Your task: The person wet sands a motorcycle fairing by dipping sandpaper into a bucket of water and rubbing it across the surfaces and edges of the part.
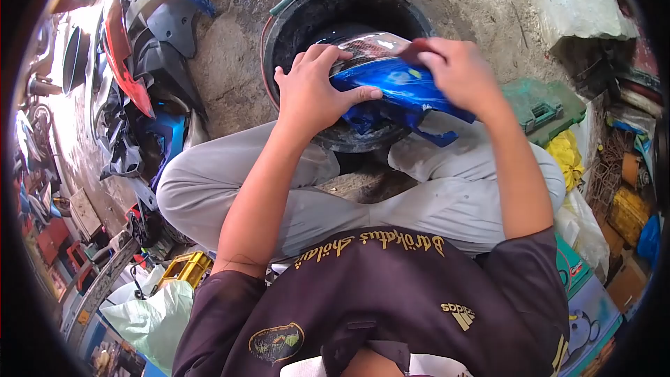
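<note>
A glossy blue motorcycle fairing panel (394,85) with a patterned, shiny upper part lies across a black bucket (296,19). My left hand (310,91) grips the panel's left end, its thumb on the blue face and its fingers over the far edge. On the panel's upper right, my right hand (462,77) presses a dark reddish-brown sheet that looks like sandpaper (414,49). That hand is slightly blurred and its fingers are curled round the sheet. Dark water seems to stand inside the bucket, partly hidden by the panel.
Several loose fairing parts (125,63) are piled on the concrete floor (230,63) at left. A green tool case (544,108) and a yellow bag (564,157) are at right. A yellow crate (185,269) and a white sack (157,318) stand at lower left.
</note>
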`<state>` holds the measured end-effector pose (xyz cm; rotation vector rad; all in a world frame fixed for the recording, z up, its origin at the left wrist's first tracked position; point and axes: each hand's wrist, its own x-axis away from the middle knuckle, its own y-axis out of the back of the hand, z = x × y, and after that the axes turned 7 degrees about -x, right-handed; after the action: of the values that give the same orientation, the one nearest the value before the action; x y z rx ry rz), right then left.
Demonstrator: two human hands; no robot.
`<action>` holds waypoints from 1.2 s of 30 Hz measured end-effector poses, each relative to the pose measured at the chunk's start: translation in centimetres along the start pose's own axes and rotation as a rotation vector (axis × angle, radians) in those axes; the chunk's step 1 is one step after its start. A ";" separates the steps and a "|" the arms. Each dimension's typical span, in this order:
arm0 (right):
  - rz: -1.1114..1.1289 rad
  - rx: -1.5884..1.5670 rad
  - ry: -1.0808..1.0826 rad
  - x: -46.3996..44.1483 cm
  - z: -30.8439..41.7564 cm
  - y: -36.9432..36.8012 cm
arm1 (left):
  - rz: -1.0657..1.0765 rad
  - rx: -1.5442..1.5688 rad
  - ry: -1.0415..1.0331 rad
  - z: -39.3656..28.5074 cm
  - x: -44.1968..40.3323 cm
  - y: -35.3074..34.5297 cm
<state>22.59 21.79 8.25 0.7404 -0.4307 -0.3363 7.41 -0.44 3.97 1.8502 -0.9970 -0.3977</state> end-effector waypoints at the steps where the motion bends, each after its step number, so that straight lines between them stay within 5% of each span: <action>1: -0.032 -0.064 -0.050 -0.2 -0.1 0.5 | 0.016 -0.011 0.008 -0.1 0.0 0.2; 6: 0.089 0.026 0.396 0.5 4.5 -3.7 | 0.047 -0.014 0.047 -0.3 -0.1 0.3; 11: 0.017 -0.118 -0.045 0.2 -0.4 0.5 | 0.037 -0.023 0.025 -0.4 0.2 0.5; 16: 0.046 -0.078 0.314 0.7 4.7 -3.6 | 0.036 -0.014 0.042 -0.4 -0.1 0.3; 20: 0.001 -0.122 -0.005 0.7 2.3 -0.5 | 0.027 -0.002 0.021 -0.3 0.2 0.4; 23: -0.004 -0.069 0.021 0.2 -0.2 -0.1 | 0.023 -0.031 0.022 -0.4 -0.1 0.3; 26: 0.020 -0.089 0.392 0.9 4.7 -3.6 | 0.043 -0.022 0.044 -0.4 -0.2 0.2; 31: -0.021 -0.132 -0.008 0.5 0.2 -0.3 | 0.018 -0.026 0.011 -0.4 0.0 0.4; 33: -0.004 -0.042 0.014 0.3 -0.2 0.0 | 0.019 -0.040 0.004 -0.4 0.0 0.2; 36: 0.007 -0.062 0.387 0.5 4.1 -3.8 | 0.022 -0.030 0.023 -0.3 0.0 0.0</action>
<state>20.48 16.60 8.43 0.7238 -0.0565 -0.1922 7.64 -0.28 4.09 1.8121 -0.9900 -0.3755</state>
